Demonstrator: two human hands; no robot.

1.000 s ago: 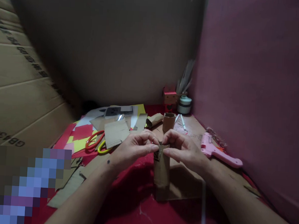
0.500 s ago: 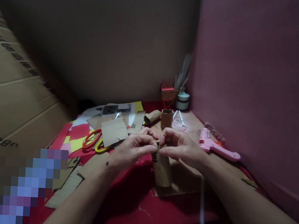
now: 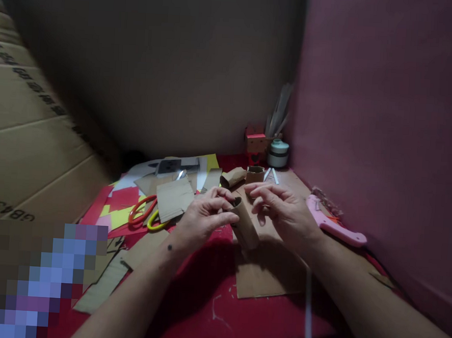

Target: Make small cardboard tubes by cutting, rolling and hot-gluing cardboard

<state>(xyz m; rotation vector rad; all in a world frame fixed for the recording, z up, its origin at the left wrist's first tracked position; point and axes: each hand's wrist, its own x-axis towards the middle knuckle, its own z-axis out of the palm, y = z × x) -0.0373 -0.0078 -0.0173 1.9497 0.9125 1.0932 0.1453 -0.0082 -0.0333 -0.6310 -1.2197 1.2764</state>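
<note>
My left hand [image 3: 212,211] pinches the upper rim of a brown cardboard tube [image 3: 246,226], which tilts with its open end toward that hand. Right of the tube, my right hand [image 3: 279,208] is off it, fingers loosely bent and apart, with nothing seen between them. Under the tube lies a flat cardboard sheet [image 3: 269,273] on the red cloth. Just beyond my right hand stands a short cardboard tube [image 3: 255,174], partly hidden by the fingers. Another cardboard tube [image 3: 233,177] lies on its side to its left.
A pink glue gun [image 3: 337,229] lies at the right by the pink wall. Scissors with red and yellow handles [image 3: 142,210] sit left under a cardboard piece [image 3: 175,199]. A white stick [image 3: 308,306] lies in front. At the back are a small red box figure [image 3: 255,143] and a teal jar [image 3: 278,154].
My right hand has let go of the tube's rim and moved right, its fingers opening. The tube has risen and tilted in my left hand, uncovering more of the cardboard sheet.
</note>
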